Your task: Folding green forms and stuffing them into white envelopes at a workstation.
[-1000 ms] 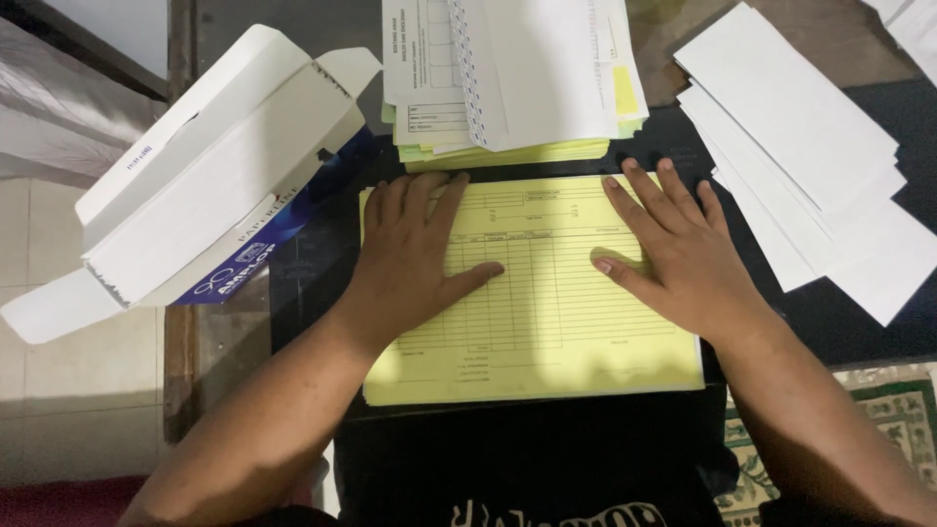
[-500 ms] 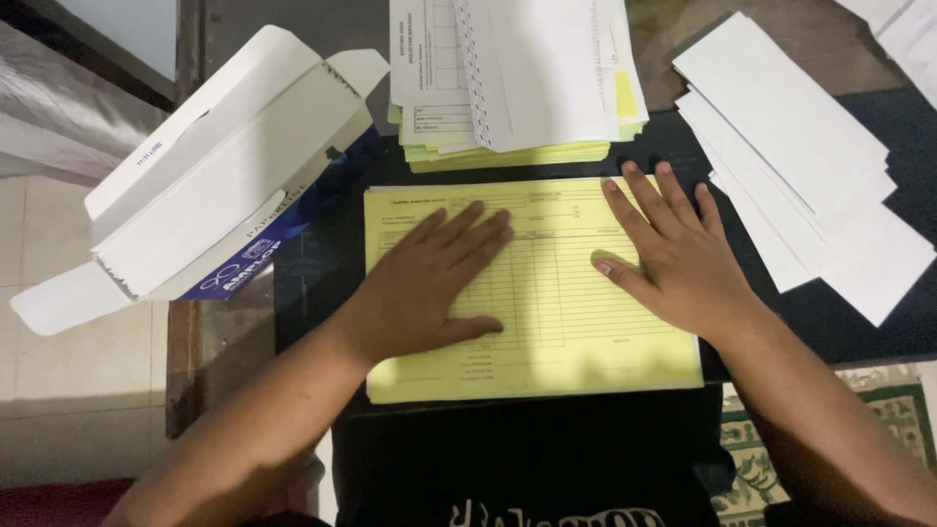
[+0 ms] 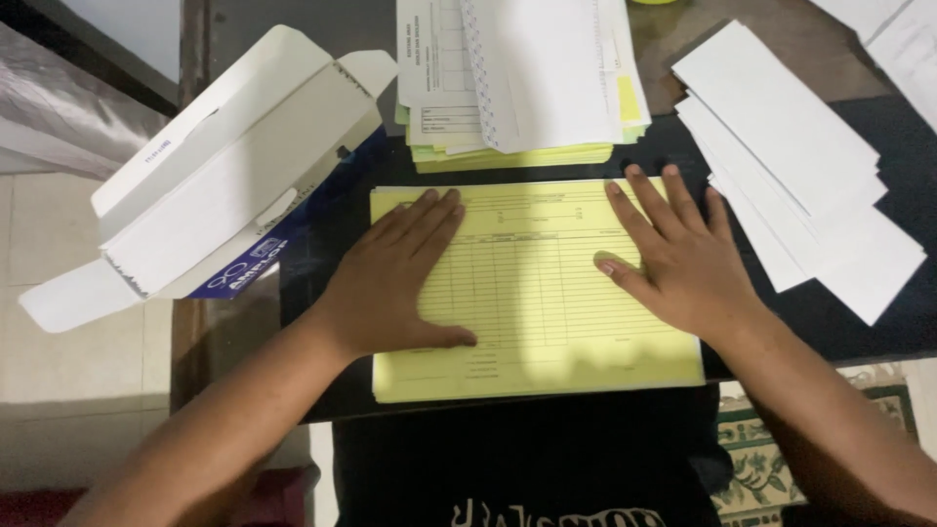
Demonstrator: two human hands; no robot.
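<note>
My left hand (image 3: 395,278) lies flat on the yellow form (image 3: 535,293), palm down, fingers together and pointing up and to the right, thumb stretched out along the lower part of the sheet. It grips nothing; it only presses the paper. My right hand (image 3: 683,259) lies flat too, on the right side of the form, fingers spread a little and pointing up toward the far edge, thumb reaching left across the ruled lines. It also holds nothing, just rests open on the sheet.

The form sits square in front of me on the dark worktop (image 3: 327,229), its near edge at the edge of the worktop, just above my black shirt (image 3: 527,459). It may be the top sheet of a thin pad, but from here I cannot tell how many sheets lie under it.

Just beyond the form's far edge is a paper stack (image 3: 517,78): white printed sheets on top, green and yellow ones showing under them. To the right of my right hand, white envelopes (image 3: 800,166) are fanned out over one another, near my fingers but not touching them. To the left of my left hand, an open white box (image 3: 224,166) lies tilted, its flaps out, partly hanging off the worktop's left side over the tiled floor (image 3: 78,390). A patterned rug (image 3: 771,468) shows at lower right.
</note>
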